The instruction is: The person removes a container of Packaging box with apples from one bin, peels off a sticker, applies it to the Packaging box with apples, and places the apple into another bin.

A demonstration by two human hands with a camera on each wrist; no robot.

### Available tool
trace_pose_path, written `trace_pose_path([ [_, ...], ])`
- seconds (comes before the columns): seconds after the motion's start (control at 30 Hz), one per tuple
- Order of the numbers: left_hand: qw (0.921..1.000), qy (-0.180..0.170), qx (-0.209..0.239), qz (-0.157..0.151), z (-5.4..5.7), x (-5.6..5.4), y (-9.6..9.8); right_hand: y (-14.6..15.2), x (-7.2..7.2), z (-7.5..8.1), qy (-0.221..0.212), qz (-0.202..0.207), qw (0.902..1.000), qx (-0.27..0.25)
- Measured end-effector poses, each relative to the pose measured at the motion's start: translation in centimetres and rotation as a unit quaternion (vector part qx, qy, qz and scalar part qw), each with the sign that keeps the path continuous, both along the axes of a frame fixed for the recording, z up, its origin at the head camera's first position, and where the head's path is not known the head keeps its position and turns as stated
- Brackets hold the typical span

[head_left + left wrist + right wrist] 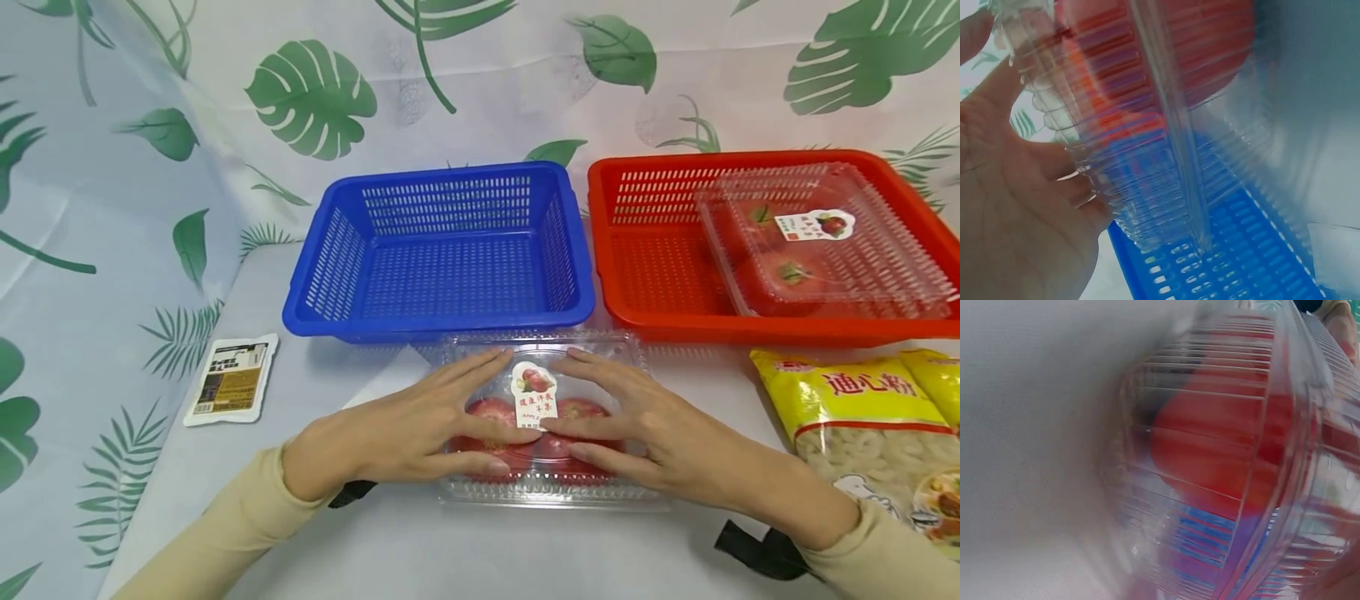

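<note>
A clear plastic clamshell box sits on the table in the middle of the head view. Red apples lie inside it, and a white label with an apple picture is on its lid. My left hand rests on the left part of the lid with its fingers stretched. From the other side my right hand lays its extended fingers on the lid too, near the label. In the left wrist view the box's ribbed side shows beside my palm; the right wrist view shows an apple through the plastic.
A blue basket stands just behind the box. To its right a red basket holds another clear box with red fruit. Yellow pasta bags lie at the right, and a small flat packet at the left.
</note>
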State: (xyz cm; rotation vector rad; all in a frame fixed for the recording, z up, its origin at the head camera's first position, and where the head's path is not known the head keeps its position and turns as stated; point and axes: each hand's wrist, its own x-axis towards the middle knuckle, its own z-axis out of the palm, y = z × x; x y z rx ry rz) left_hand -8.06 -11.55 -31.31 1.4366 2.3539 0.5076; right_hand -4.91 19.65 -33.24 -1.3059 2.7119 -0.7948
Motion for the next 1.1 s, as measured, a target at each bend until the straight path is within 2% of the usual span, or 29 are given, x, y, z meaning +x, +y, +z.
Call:
trace_pose_path([
  [0.13,0.9999,-0.009,0.006,-0.003,0.2,-0.1,-0.1,0.2,-0.1,0.4,-0.014,0.013,0.9997,0.016],
  [0.23,0.9991,-0.007,0.036,0.022,0.3,0.0,-0.4,0.7,0.2,1.0,-0.044,-0.011,0.9990,0.004],
  [0.3,0.9953,0.005,0.074,0.063,0.4,0.4,-0.8,1.2,0.5,1.4,-0.040,-0.045,0.9980,-0.021],
  [0.37,0.9859,0.020,0.116,0.119,0.6,0.8,-1.3,1.9,0.8,1.6,-0.034,-0.095,0.9934,-0.055],
  [0.43,0.9707,0.017,0.153,0.184,0.6,1.1,-1.9,2.8,1.0,1.7,-0.028,-0.147,0.9849,-0.087],
  [0.5,0.9539,-0.007,0.168,0.249,0.5,1.3,-2.4,3.8,1.1,1.7,-0.044,-0.200,0.9731,-0.106],
  [0.57,0.9353,-0.057,0.165,0.308,0.3,1.4,-2.8,4.9,1.1,1.6,-0.081,-0.250,0.9594,-0.104],
  [0.63,0.9143,-0.118,0.155,0.355,-0.1,1.3,-3.1,5.7,1.0,1.3,-0.133,-0.287,0.9451,-0.080],
  [0.73,0.8799,-0.218,0.152,0.394,-1.2,1.1,-3.3,6.4,0.8,0.4,-0.232,-0.305,0.9218,-0.056],
  [0.77,0.8688,-0.250,0.154,0.399,-1.6,1.0,-3.3,6.5,0.7,-0.1,-0.272,-0.296,0.9136,-0.063],
  [0.83,0.8451,-0.311,0.157,0.406,-2.6,1.0,-3.2,6.6,0.5,-1.0,-0.365,-0.271,0.8862,-0.089],
  [0.87,0.8364,-0.336,0.159,0.403,-3.0,1.0,-3.1,6.6,0.4,-1.5,-0.402,-0.257,0.8726,-0.107],
  [0.93,0.8202,-0.384,0.169,0.388,-3.9,1.0,-2.9,6.5,0.1,-2.1,-0.474,-0.240,0.8367,-0.134],
  [1.0,0.8076,-0.418,0.183,0.373,-4.6,1.0,-2.7,6.3,-0.3,-2.6,-0.522,-0.239,0.8054,-0.146],
  [1.1,0.7954,-0.451,0.211,0.346,-5.4,1.1,-2.5,6.1,-0.7,-3.1,-0.551,-0.246,0.7816,-0.159],
])
